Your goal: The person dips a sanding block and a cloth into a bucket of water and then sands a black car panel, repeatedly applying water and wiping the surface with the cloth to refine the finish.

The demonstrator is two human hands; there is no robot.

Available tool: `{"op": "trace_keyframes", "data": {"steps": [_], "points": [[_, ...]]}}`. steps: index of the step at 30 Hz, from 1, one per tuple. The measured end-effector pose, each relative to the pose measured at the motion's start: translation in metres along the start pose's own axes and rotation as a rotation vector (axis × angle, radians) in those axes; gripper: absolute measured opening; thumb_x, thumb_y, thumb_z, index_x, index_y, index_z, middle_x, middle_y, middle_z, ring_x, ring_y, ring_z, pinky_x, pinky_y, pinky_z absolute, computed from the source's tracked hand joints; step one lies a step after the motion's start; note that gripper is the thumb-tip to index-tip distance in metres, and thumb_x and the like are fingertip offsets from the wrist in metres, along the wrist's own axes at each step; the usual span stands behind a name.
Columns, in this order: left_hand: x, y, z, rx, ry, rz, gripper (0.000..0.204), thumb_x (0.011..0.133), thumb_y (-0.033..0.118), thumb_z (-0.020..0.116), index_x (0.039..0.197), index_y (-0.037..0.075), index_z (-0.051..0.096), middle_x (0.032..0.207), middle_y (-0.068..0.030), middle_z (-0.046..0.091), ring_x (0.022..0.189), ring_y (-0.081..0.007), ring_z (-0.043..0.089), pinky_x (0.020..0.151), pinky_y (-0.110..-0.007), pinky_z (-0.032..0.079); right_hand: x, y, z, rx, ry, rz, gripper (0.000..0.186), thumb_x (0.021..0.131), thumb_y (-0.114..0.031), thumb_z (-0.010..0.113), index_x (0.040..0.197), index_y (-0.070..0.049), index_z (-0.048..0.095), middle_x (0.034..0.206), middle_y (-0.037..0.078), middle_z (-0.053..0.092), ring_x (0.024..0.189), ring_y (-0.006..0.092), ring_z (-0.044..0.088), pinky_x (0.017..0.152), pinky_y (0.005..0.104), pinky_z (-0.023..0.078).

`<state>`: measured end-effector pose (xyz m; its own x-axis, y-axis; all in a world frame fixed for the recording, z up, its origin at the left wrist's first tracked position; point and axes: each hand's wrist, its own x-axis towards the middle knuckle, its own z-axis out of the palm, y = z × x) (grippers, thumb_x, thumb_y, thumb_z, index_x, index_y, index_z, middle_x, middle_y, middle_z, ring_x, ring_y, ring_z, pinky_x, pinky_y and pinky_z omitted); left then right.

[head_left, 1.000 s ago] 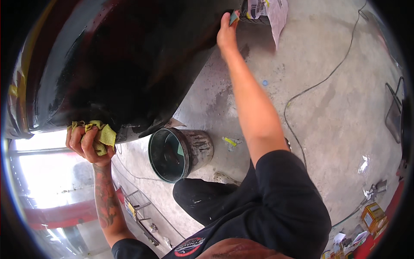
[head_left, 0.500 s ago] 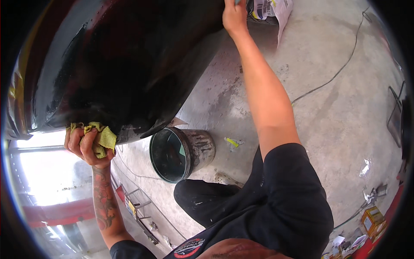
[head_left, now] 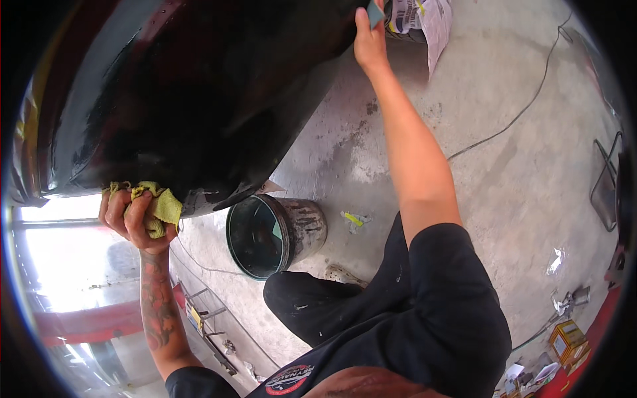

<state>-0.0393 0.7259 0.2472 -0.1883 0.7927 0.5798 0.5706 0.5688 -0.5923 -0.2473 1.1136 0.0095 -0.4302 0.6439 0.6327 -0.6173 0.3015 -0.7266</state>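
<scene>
A big glossy black car body panel, wet with droplets, fills the upper left. My left hand is closed around a crumpled yellow-green cloth at the panel's lower edge. At the top, my right hand reaches the panel's right edge with its fingers closed on a flat grey-blue piece of sandpaper. Part of that hand is cut off by the picture's top. Below the panel, a dirty black bucket leans toward me with dark water inside and a pale green piece in it.
Paper sheeting covers a wheel beside my right hand. A dark cable crosses the concrete floor on the right. A metal frame lies at the lower left. Boxes and litter sit at the lower right.
My right hand has moved slightly down and to the right along the panel edge, showing more of the sandpaper. The left hand stays on the cloth in nearly the same place.
</scene>
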Motion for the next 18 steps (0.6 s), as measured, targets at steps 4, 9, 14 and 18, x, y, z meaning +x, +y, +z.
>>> {"op": "trace_keyframes", "data": {"steps": [4,9,14,18], "points": [[-0.002,0.001,0.007,0.009,0.0,0.024,0.054,0.091,0.055,0.059,0.116,0.008,0.063,0.119,-0.0157,0.055,0.117,-0.0375,0.051,0.102,-0.056,0.041,-0.056,-0.037,0.024,0.089,0.063,0.252,0.074,0.106,-0.044,0.042,0.16,0.0,0.016,0.166,0.025,0.015,0.154,0.0431,0.012,0.124,0.0498,0.013],[-0.001,0.003,-0.006,0.046,-0.019,0.009,0.051,0.091,0.053,0.06,0.115,0.008,0.063,0.117,-0.0155,0.055,0.116,-0.0378,0.051,0.102,-0.056,0.042,-0.137,-0.134,0.03,-0.061,-0.145,0.069,0.082,0.102,-0.051,0.046,0.163,-0.01,0.01,0.169,0.019,0.01,0.156,0.0421,0.009,0.12,0.0638,0.009],[0.008,0.01,0.0,-0.027,0.019,-0.018,0.041,0.069,0.022,0.076,0.109,0.015,0.067,0.113,-0.0104,0.054,0.114,-0.0351,0.05,0.103,-0.054,0.043,0.001,-0.051,0.015,-0.004,0.12,0.269,0.068,0.108,-0.042,0.042,0.155,0.006,0.03,0.162,0.026,0.027,0.153,0.0345,0.024,0.125,0.0408,0.019],[0.013,0.011,-0.006,0.041,0.004,-0.02,0.041,0.059,0.012,0.081,0.098,0.015,0.07,0.105,-0.009,0.059,0.108,-0.0346,0.054,0.097,-0.05,0.044,-0.056,-0.154,0.045,0.018,-0.012,0.191,0.078,0.1,-0.051,0.052,0.162,-0.015,0.02,0.168,0.019,0.016,0.155,0.041,0.014,0.118,0.0676,0.01]]}}
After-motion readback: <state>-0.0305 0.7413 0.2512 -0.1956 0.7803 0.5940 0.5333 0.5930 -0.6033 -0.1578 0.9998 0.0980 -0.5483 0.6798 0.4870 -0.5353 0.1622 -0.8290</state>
